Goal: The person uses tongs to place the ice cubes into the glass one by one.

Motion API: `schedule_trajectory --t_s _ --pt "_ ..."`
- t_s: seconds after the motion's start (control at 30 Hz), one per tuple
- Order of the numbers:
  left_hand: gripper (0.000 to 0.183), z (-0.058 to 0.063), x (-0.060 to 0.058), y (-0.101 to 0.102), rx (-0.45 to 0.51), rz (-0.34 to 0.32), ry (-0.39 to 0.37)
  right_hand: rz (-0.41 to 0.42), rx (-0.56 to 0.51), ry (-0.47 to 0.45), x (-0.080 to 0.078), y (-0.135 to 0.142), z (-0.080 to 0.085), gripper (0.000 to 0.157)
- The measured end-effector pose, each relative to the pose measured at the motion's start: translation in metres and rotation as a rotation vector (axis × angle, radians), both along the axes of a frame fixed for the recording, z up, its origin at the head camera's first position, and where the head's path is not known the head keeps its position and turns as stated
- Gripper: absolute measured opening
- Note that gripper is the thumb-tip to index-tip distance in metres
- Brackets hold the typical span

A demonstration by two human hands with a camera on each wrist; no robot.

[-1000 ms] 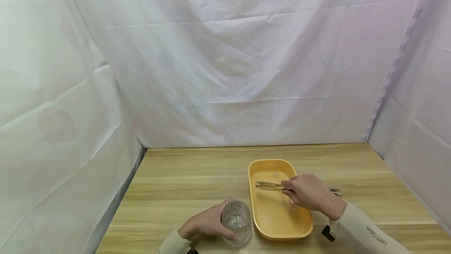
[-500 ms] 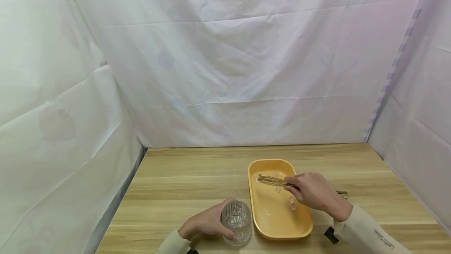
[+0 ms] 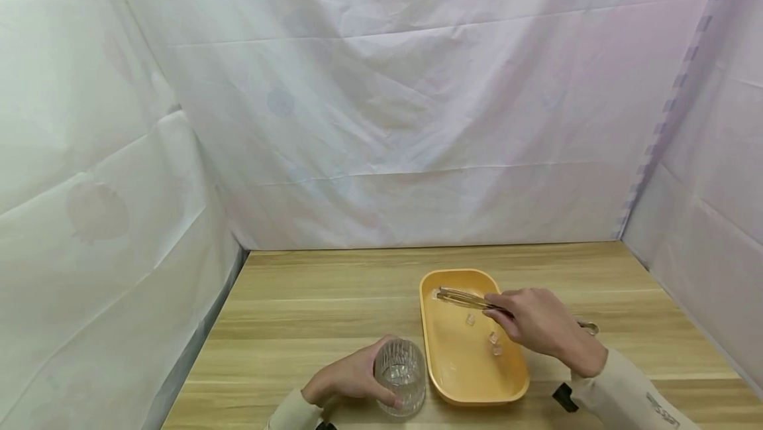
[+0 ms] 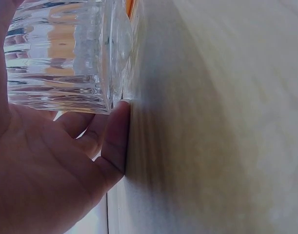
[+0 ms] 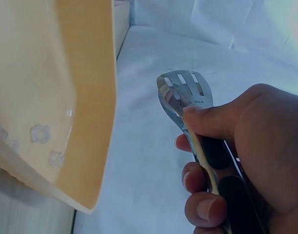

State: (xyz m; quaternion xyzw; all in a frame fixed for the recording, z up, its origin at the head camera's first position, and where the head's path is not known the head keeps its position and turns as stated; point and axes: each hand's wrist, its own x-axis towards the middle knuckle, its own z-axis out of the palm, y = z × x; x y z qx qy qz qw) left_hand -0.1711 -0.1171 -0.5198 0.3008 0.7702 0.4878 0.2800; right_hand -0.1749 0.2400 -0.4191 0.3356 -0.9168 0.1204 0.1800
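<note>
My left hand [image 3: 357,374] holds a clear ribbed drinking glass [image 3: 404,377] that stands on the table, thumb on its near side and fingers behind it. In the left wrist view, the little finger lies low beside the base of the glass [image 4: 56,58]. My right hand [image 3: 536,321] grips metal tongs [image 3: 465,299] with dark handle pads. Their tips hang over the far left part of the yellow tray [image 3: 441,377], and a faint clear patch shows at the tips. In the right wrist view, the slotted head of the tongs [image 5: 192,85] has its arms pressed close together. Several clear cubes [image 3: 470,319] lie in the tray.
The tray stands on a wood-grain table [image 3: 322,297], just right of the glass. White cloth [image 3: 381,99] hangs behind the table, with more cloth at the left and right sides. The rear end of the tongs reaches past the right hand.
The right hand and tongs have shifted slightly away from me and rightward, tips moving toward the tray's far end. More cubes have come into view below them. The left hand and glass have stayed put.
</note>
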Motion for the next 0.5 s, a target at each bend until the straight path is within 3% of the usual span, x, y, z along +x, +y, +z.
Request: schedule_trajectory --t_s 0.5 --pt "0.080 -0.002 -0.001 0.000 -0.001 0.006 -0.012 0.040 -0.057 0.150 0.013 -0.001 0.018 0.012"
